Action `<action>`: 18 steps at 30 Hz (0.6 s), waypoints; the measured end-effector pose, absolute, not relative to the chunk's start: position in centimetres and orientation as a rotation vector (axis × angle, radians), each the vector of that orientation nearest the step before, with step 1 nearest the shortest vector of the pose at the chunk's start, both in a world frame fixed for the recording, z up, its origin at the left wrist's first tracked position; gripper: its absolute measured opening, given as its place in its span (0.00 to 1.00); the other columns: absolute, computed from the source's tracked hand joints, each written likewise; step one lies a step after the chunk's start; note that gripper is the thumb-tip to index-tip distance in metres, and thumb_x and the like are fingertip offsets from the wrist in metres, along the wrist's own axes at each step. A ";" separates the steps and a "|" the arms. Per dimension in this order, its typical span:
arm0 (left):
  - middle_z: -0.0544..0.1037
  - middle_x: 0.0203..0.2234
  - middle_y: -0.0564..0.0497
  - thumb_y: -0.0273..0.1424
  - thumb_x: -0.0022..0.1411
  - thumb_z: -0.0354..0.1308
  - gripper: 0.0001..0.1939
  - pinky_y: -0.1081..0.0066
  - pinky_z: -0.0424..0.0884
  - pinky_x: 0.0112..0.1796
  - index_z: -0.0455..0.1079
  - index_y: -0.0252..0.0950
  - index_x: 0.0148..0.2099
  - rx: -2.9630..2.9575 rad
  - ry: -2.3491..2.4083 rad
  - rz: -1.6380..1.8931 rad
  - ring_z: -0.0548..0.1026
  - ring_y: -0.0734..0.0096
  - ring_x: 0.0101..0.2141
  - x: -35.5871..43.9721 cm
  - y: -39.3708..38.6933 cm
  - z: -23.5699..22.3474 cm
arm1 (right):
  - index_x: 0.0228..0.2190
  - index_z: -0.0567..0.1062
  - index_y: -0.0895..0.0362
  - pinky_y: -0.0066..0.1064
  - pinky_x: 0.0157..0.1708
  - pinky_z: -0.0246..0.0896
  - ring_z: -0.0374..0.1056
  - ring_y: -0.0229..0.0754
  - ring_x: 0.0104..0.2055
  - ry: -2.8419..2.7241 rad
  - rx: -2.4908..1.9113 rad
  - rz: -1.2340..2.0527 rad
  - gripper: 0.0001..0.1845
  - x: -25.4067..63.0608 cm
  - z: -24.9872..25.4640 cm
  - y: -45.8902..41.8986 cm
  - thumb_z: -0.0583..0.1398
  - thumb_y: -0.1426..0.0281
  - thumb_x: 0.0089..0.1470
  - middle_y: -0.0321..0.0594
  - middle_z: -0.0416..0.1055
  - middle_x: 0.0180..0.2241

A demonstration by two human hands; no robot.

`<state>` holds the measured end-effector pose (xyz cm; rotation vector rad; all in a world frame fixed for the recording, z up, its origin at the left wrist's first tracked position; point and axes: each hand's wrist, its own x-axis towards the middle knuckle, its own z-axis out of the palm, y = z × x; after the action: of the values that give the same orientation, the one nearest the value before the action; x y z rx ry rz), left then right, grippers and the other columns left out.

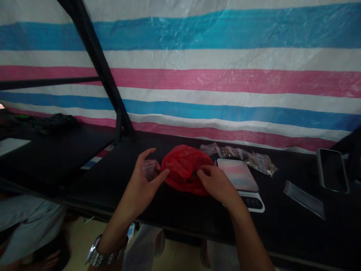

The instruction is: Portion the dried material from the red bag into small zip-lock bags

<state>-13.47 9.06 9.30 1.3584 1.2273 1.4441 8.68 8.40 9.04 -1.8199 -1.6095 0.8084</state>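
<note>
A crumpled red plastic bag (180, 160) lies on the black table between my hands, its mouth facing me, with something dark inside that is hard to make out. My left hand (145, 178) is curled around a small clear zip bag (150, 169), thumb tip close to the red bag's left side. With fingers pinched at the right part of the red bag's mouth, my right hand (216, 182) appears to grip its plastic; the fingertips are partly hidden. Just beyond that hand sits a white digital scale (238, 175), its button panel partly covered by my wrist.
Several filled zip bags (261, 162) lie in a row behind the scale. To the right are a flat clear bag (304, 199) and a phone (332, 170). A black frame post (98, 64) and striped sheeting (225, 81) stand behind. Another person's leg (31, 226) is at lower left.
</note>
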 end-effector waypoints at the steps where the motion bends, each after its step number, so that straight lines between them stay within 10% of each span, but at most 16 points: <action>1: 0.76 0.32 0.57 0.31 0.50 0.76 0.38 0.74 0.71 0.35 0.68 0.44 0.62 1.396 1.225 1.480 0.74 0.70 0.31 -13.5 8.8 9.4 | 0.40 0.86 0.56 0.33 0.50 0.67 0.80 0.46 0.45 -1.602 -1.813 0.815 0.16 8.7 9.1 8.4 0.58 0.67 0.65 0.44 0.86 0.44; 7: 0.76 0.45 0.52 0.26 0.45 0.79 0.45 0.71 0.73 0.48 0.68 0.46 0.64 1.339 1.141 1.586 0.76 0.64 0.44 -13.2 6.8 10.4 | 0.40 0.86 0.56 0.32 0.49 0.68 0.80 0.45 0.45 -1.549 -1.720 0.898 0.16 8.9 9.3 8.4 0.57 0.69 0.64 0.42 0.86 0.41; 12: 0.77 0.36 0.54 0.35 0.57 0.74 0.28 0.72 0.71 0.31 0.70 0.44 0.58 1.261 1.012 1.405 0.73 0.70 0.30 -11.2 6.4 9.9 | 0.39 0.86 0.56 0.34 0.48 0.69 0.81 0.47 0.46 -1.531 -1.626 0.879 0.18 9.5 9.4 8.4 0.55 0.69 0.64 0.42 0.86 0.42; 18: 0.81 0.39 0.53 0.34 0.60 0.68 0.14 0.67 0.73 0.44 0.74 0.41 0.48 1.457 1.079 1.293 0.79 0.66 0.40 -8.2 7.7 7.9 | 0.39 0.87 0.55 0.36 0.46 0.70 0.81 0.50 0.44 -1.531 -1.579 0.848 0.19 10.9 10.1 7.8 0.56 0.65 0.63 0.42 0.86 0.39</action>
<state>-8.20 7.73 7.85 1.4569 1.0788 1.2927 10.88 7.80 10.12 -1.5787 -1.5315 0.8483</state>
